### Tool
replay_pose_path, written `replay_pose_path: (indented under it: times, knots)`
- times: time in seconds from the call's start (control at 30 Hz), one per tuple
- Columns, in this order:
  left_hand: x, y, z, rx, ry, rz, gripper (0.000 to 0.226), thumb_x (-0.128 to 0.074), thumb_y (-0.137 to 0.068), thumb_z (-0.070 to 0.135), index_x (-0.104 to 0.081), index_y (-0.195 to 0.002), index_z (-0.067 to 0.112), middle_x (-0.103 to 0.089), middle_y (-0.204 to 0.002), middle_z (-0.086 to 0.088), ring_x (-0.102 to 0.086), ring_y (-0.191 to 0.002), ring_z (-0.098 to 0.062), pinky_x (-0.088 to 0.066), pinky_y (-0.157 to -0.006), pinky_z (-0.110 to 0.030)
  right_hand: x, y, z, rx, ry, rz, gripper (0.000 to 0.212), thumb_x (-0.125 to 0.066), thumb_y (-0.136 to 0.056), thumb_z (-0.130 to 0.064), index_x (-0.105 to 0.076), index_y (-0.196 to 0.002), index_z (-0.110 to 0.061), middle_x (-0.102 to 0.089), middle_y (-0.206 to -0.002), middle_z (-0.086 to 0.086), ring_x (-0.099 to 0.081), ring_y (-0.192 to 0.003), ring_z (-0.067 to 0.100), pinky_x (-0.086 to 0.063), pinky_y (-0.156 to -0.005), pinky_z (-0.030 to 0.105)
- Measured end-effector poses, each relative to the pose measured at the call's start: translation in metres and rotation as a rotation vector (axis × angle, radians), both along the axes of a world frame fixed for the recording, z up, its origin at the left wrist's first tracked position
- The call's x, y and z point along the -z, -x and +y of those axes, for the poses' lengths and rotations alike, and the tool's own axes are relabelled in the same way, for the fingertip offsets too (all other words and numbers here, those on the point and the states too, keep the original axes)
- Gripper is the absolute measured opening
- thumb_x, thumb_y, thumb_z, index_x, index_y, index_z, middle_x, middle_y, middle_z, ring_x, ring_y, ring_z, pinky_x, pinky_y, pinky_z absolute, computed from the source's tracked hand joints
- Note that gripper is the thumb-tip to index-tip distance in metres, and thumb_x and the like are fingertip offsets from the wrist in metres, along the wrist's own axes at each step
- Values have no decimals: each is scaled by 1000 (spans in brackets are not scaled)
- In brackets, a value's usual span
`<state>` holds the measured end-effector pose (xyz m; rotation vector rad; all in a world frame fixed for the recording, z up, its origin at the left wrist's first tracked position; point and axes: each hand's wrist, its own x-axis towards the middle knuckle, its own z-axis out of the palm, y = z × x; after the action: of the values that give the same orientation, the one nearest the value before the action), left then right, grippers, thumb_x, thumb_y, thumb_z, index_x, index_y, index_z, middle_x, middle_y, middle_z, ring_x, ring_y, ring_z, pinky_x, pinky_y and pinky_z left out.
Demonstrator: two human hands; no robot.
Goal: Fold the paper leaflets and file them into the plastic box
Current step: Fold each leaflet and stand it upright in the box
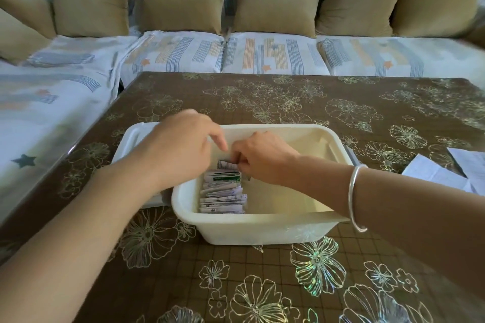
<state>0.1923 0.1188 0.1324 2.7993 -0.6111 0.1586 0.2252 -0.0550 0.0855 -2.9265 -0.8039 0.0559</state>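
Pinching creased leaflet, right hand sits inside rectangular plastic box.

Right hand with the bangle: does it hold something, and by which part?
Yes. The right hand pinches with its fingers a small folded white printed paper leaflet by its right end, inside the cream rectangular plastic box.

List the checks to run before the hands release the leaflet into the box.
1. Right hand pinches leaflet: ok.
2. Leaflet is inside box, at the far end of row: ok.
3. Row stands on edge near the box's left wall: ok.
4. Left hand steadies the row: cannot tell.
5. Bare room in the box, right of the row: ok.
6. More sheets wait on table: ok.
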Motion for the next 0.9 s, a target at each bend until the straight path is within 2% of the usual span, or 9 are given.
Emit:
replay_pose_path:
  times: [0.13, 0.33, 0.43, 0.5, 0.6, 0.67, 0.77, 0.83, 0.9]
  knots:
    - [3, 22, 23, -59, 246, -120, 46, -45, -88, -4, -73, -88, 33, -67, -98, 15, -52, -105, -10, -41, -89, -33, 6, -3, 2, -24, -82, 33, 26, -56, -84, -8, -72, -99, -22, -72, -99, 0, -65, -89, 24, -52, -80, 35]
    - [31, 35, 28, -99, 332, -98, 46, -47, -90, -2, -70, -87, 37, -65, -100, 23, -48, -109, -3, -32, -88, -8, 10, -2, 9, -120, -50, 31, 34, -50, -90, -7, -72, -106, -27, -68, -106, -3, -62, -95, 26, -51, -84, 37]
    - [35, 39, 25, -104, 343, -128, 43, -48, -90, -2, -70, -90, 35, -65, -103, 20, -50, -110, -4, -34, -88, -14, 2, 3, 4, -114, -64, 51, 38, -47, -92, -8, -68, -115, -30, -67, -115, -7, -61, -101, 21, -47, -86, 29]
    - [33, 44, 21, -103, 354, -158, 40, -48, -90, -1, -71, -93, 32, -66, -106, 18, -52, -110, -6, -39, -90, -20, -9, 8, -2, -78, -141, 3, 40, -47, -92, -5, -67, -118, -28, -64, -120, -10, -60, -94, 14, -39, -74, 22]
    - [28, 57, 8, -77, 382, -199, 36, -49, -90, -1, -73, -94, 26, -67, -106, 16, -54, -106, -4, -37, -87, -11, -29, 25, -16, -14, -290, -96, 39, -46, -92, 1, -71, -108, -23, -66, -102, -12, -56, -76, 5, -37, -60, 14]
    - [27, 67, -9, -47, 412, -201, 34, -51, -91, -1, -73, -93, 25, -67, -104, 15, -55, -104, -4, -38, -86, -11, -39, 41, -32, 35, -417, -133, 38, -47, -90, 4, -73, -99, -22, -64, -88, -16, -59, -66, -1, -42, -62, 9]
    - [29, 83, -39, 51, 465, -192, 33, -53, -90, -1, -72, -93, 25, -68, -101, 14, -57, -101, -4, -46, -87, -20, -44, 73, -70, 151, -587, -297, 36, -51, -87, 5, -73, -89, -23, -69, -87, -13, -65, -69, 2, -53, -67, 22]
    - [31, 93, -57, 150, 521, -184, 34, -53, -90, -3, -74, -92, 23, -68, -100, 14, -59, -102, -5, -49, -90, -26, -36, 94, -103, 292, -616, -483, 30, -54, -84, 3, -72, -86, -20, -68, -86, -8, -63, -76, 12, -53, -70, 29]
    - [34, 103, -75, 234, 551, -182, 34, -51, -89, -3, -75, -92, 22, -69, -98, 12, -60, -102, -6, -47, -92, -26, -17, 116, -141, 471, -573, -607, 24, -54, -85, 1, -70, -87, -17, -64, -89, -5, -60, -85, 22, -50, -71, 35]
